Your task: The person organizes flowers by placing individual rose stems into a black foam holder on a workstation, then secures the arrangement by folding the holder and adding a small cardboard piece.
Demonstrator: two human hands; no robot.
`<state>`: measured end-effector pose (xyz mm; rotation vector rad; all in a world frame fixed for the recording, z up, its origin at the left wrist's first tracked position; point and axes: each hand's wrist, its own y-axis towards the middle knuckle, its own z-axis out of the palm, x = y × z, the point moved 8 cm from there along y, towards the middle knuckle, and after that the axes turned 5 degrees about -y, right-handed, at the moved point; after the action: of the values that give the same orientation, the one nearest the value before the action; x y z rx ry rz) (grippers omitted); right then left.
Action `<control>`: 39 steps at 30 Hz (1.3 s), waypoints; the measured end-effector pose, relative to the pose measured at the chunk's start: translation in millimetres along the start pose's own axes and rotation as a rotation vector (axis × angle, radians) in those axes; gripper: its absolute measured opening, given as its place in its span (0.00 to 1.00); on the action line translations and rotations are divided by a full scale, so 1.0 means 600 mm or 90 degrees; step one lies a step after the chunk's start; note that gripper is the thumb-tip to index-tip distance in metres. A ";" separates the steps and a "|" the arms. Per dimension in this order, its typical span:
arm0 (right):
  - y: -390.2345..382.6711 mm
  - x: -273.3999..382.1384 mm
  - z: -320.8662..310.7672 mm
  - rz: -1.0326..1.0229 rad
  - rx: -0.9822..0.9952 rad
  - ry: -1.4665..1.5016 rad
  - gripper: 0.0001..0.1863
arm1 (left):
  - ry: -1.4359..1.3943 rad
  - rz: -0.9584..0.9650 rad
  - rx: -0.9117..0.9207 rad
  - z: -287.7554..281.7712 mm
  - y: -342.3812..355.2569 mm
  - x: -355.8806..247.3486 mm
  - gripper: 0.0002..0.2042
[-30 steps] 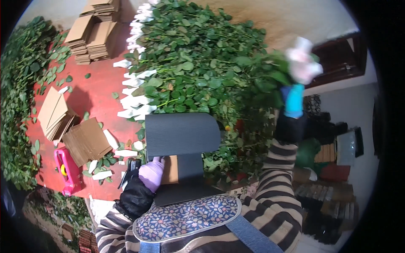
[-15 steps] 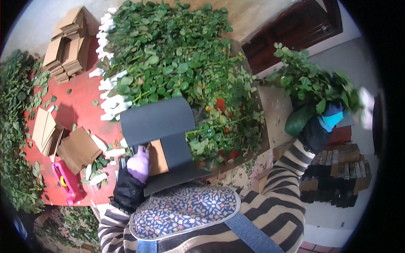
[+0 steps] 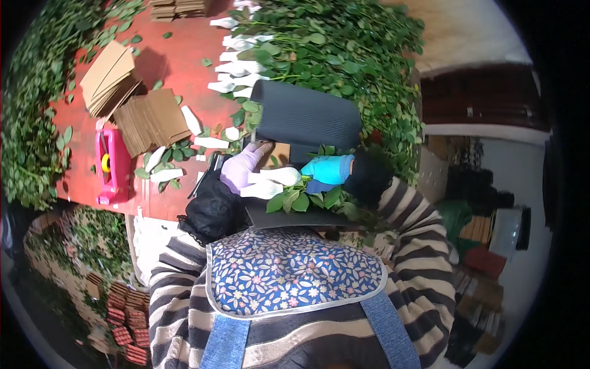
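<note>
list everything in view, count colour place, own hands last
leafy bunch: one, green and white, right hand
ribbed stand: one, dark grey, near edge
cardboard piece: one, tan, on the stand
cardboard stacks: three or more, brown, left
tape dispenser: one, pink, table's front left
loose pieces: about five, white, near stacks
stem pile: many, green, far right table
leaf heap: many, green, far left
table: one, red, centre
bundles: several, red, lower left
boxes: several, brown and red, right
door: one, dark brown, upper right
apron: one, blue floral, lower centre
striped sleeves: two, black and beige, both sides
left hand: one, lilac glove, at cardboard piece
right hand: one, blue glove, holding the bunch
</note>
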<state>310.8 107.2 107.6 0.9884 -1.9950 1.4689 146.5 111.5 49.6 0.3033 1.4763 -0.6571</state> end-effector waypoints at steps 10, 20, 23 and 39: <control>-0.006 0.003 -0.008 0.117 -0.086 -0.030 0.20 | -0.437 -0.083 0.083 -0.002 -0.063 0.022 0.30; -0.050 -0.012 -0.014 0.189 -0.340 -0.256 0.26 | 0.030 -0.100 0.081 -0.018 -0.098 0.016 0.16; 0.008 -0.040 0.065 0.277 -0.143 -0.275 0.18 | 0.168 -0.062 0.083 -0.029 -0.106 -0.002 0.15; -0.043 0.014 0.041 0.254 -0.413 -0.308 0.15 | 0.479 0.104 -0.028 0.022 -0.037 -0.106 0.18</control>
<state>326.6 77.2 122.0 0.7167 -2.8801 0.6546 146.7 100.3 117.6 0.6794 2.1465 -0.3846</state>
